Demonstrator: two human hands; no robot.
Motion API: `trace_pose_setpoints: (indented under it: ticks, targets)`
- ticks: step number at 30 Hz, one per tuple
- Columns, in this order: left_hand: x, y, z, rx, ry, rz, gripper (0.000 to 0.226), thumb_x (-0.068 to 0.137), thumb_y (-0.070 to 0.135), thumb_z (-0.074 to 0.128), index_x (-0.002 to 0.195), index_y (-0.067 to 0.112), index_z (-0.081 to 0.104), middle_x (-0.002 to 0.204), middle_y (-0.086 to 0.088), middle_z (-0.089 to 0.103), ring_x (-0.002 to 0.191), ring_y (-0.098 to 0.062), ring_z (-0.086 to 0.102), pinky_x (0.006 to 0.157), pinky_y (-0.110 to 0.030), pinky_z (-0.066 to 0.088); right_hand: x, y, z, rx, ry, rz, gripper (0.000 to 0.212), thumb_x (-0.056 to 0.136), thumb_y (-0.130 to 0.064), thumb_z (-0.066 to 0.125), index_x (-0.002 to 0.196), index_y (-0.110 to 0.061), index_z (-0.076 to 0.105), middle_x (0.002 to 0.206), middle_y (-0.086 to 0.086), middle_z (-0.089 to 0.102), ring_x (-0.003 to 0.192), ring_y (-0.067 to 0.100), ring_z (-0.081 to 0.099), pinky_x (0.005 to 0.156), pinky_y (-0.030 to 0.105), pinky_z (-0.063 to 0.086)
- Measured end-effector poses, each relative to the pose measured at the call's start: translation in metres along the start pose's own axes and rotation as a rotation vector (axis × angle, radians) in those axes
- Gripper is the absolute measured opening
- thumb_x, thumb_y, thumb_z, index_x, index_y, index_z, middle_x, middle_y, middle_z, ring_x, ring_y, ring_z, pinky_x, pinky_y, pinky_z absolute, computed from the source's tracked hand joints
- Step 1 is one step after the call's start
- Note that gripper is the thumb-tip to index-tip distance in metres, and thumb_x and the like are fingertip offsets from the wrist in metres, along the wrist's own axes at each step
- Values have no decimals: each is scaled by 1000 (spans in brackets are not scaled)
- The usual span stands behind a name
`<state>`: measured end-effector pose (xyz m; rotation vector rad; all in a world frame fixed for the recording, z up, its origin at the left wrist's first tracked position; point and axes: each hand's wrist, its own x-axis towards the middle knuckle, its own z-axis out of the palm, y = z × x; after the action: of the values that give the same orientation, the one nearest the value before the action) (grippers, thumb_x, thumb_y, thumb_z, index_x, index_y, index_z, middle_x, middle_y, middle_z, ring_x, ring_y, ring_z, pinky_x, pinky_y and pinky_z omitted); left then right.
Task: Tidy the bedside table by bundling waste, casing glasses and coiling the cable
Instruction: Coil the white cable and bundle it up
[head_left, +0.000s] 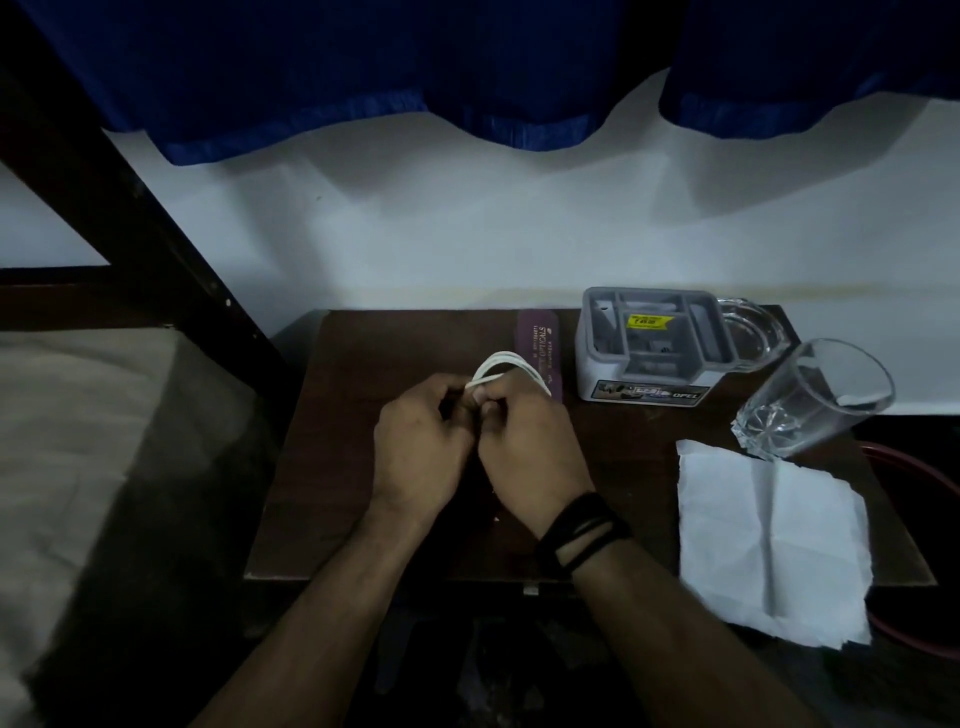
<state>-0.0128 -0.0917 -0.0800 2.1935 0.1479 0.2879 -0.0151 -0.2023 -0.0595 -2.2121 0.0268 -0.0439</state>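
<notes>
Cable (511, 370): white, looped into a small coil, held above the middle of the table, pinched where the two hands meet; the loop arches up and away from the knuckles toward the wall.
Left hand (421, 449): closed, fingers curled inward onto the near end of the coil, touching the right hand.
Right hand (524, 441): closed, thumb and fingers gripping the same bundle of strands from the right; black bands (584, 535) around the wrist.
Glasses case (540, 353): purple, lid shut, lettered "OPTICALS", lying flat just behind the hands, partly hidden by the coil and the right knuckles.
Table (332, 467): dark brown wood, bare on the left half.
Organiser (649, 345): grey plastic tray with compartments and a yellow price sticker, right of the case, at the back edge.
Glass dish (753, 332): clear, touching the organiser's right side.
Tumbler (815, 397): clear, empty, near the right edge, apart from both hands.
Tissue (769, 540): white, creased, spread flat at the front right, overhanging the table's front edge, well apart from the cable.
</notes>
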Motion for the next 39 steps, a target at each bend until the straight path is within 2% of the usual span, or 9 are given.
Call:
trace_pose_setpoints:
  ticks: [5,11,16,18,20,22,24,32,39]
  targets:
    - [2,-2,0,52,1,-27,16,90,19,69,103,23,77,94,0,79,94,-19,73,81,-35,56,3,-12,-21,13,-334,19,32,98,-4,46,118,-14,70,108,3,69,96,18,61,98,37,50]
    - [10,-4,-6,44,48,-65,12,90,28,72,99,23,78,95,0,79,96,-19,73,85,-35,55,-16,-38,-26,-464,-332,-150,27,99,-21,47,119,-14,64,119,12,68,114,36,62,88,40,48]
    - [16,-9,-21,92,58,-48,24,85,33,64,104,23,77,98,0,79,97,-19,73,84,-34,56,-8,-26,-19,-276,130,-237,38,84,-38,71,119,-27,60,119,5,58,115,34,55,92,47,51]
    - [15,-7,-22,59,-14,-44,31,83,38,60,103,23,77,95,3,79,91,-14,72,81,-32,56,5,-5,-16,-136,13,-99,67,85,-45,74,141,-20,48,137,11,50,130,34,47,110,47,41]
    - [17,-6,-21,-91,-107,-94,22,89,34,65,99,19,76,86,4,77,77,-12,70,68,-30,56,13,9,-16,123,-164,66,52,92,-47,68,135,-22,52,136,2,58,133,19,51,111,40,40]
    - [16,1,-24,-343,-239,-227,12,94,23,68,93,12,75,77,1,71,65,-11,61,54,-27,51,13,11,-21,418,-294,257,15,97,-43,63,102,-29,65,99,-13,73,101,5,67,89,34,51]
    - [16,6,-32,-459,-377,-364,14,94,25,68,88,13,73,71,-1,60,59,-11,52,51,-24,41,11,13,-23,637,-394,402,19,98,-42,62,87,-28,68,74,-10,68,75,10,64,71,32,50]
    - [17,4,-47,-696,-655,-621,21,83,43,67,79,23,68,62,3,43,48,-12,38,56,-23,21,12,20,-22,1068,-569,420,13,88,-32,69,92,-19,69,74,-5,63,68,11,62,64,28,47]
    - [20,0,-53,-825,-804,-749,20,82,43,63,77,25,68,63,5,48,52,-12,40,60,-25,38,11,22,-11,1106,-636,482,18,89,-36,68,92,-19,70,72,-7,58,74,13,60,70,31,49]
